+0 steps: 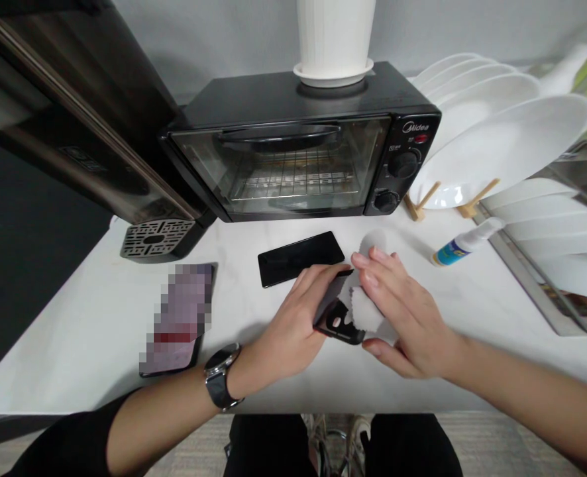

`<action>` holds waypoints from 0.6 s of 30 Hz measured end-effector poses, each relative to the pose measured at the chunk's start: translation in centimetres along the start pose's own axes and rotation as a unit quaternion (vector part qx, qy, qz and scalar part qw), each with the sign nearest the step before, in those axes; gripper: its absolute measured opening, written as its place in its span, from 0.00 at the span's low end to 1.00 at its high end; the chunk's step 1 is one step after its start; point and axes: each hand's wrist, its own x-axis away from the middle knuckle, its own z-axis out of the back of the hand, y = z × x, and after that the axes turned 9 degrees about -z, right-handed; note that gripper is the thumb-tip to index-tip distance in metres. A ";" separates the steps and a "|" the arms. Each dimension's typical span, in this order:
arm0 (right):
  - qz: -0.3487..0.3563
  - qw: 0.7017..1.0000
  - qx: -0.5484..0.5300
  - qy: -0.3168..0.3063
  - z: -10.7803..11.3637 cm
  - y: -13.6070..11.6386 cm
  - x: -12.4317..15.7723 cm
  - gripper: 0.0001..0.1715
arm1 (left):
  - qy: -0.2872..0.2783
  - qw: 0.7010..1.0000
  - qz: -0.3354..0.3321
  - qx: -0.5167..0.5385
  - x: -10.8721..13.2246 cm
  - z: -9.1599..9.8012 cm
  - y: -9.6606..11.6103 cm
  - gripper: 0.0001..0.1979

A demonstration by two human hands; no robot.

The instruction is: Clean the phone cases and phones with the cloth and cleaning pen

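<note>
My left hand (293, 324) is closed around a black phone (337, 320), holding it back side up just above the white counter (99, 311). My right hand (403, 315) presses a white cloth (366, 308) flat against the phone's back, fingers stretched together over it. A watch (220, 375) sits on my left wrist. A second black phone (301, 257) lies face up on the counter just beyond my hands.
A third phone (179, 318) with a lit screen lies at the left. A small spray bottle (465, 242) lies on its side at the right. Behind stand a black toaster oven (298, 152) with a white pot (334, 40), white plates (502, 142) in a rack, and a dark appliance (75, 112).
</note>
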 end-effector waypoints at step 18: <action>-0.030 0.999 -0.041 0.007 0.1 0.0 -0.1 0.47 | -0.018 0.999 0.014 -0.023 0.1 0.0 0.5 0.32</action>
